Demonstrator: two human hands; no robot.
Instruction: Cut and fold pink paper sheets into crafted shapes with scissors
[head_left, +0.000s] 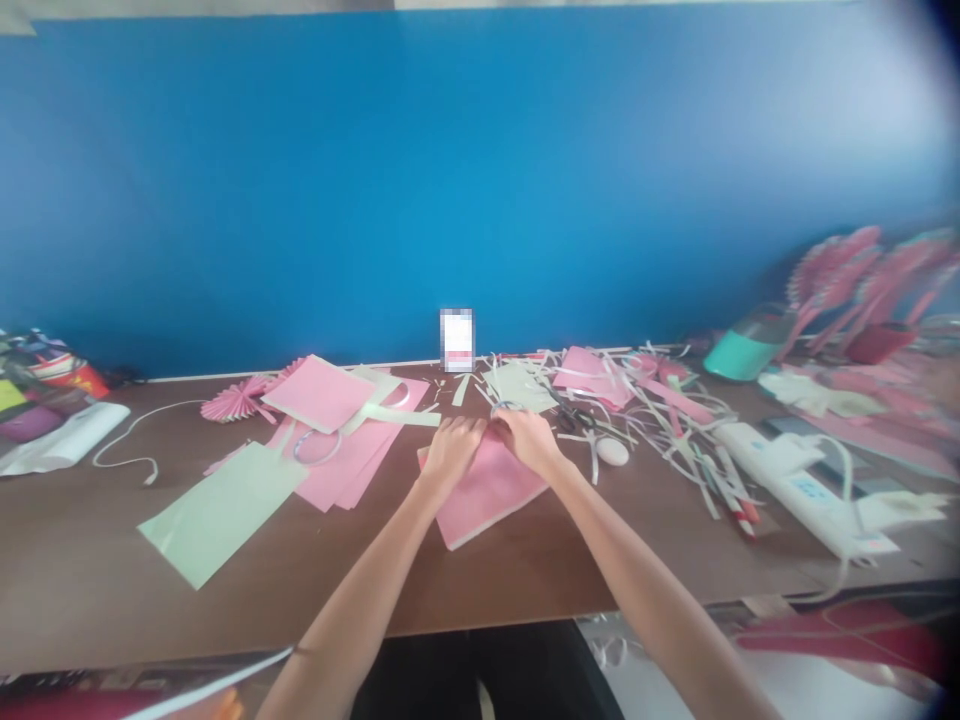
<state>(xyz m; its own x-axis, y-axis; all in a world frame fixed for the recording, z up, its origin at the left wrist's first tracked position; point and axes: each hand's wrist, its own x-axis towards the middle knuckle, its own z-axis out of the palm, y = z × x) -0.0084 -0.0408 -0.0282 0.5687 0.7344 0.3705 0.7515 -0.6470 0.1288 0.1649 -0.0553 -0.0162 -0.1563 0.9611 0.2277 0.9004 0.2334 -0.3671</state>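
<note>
A pink sheet of paper (491, 495) lies on the brown table before me, its near corner pointing toward me. At its far left edge my left hand (456, 445) is closed, with bent fingers gripping the paper. My right hand (526, 437) is closed on the far right edge, close beside the left. The fingertips of both hands are partly hidden and blurred. Just left of my hands lie more pink sheets (360, 465), with a pale green sheet (225, 515) nearer to me. Black scissors (574, 410) rest right of my right hand.
A phone (457, 340) stands against the blue wall. Paper strips (675, 430) are heaped on the right, near a white power strip (806, 490) and a teal-and-dark container (746, 345). Folded pink paper fans (236, 398) lie left; a white cable (120, 455) curls nearby.
</note>
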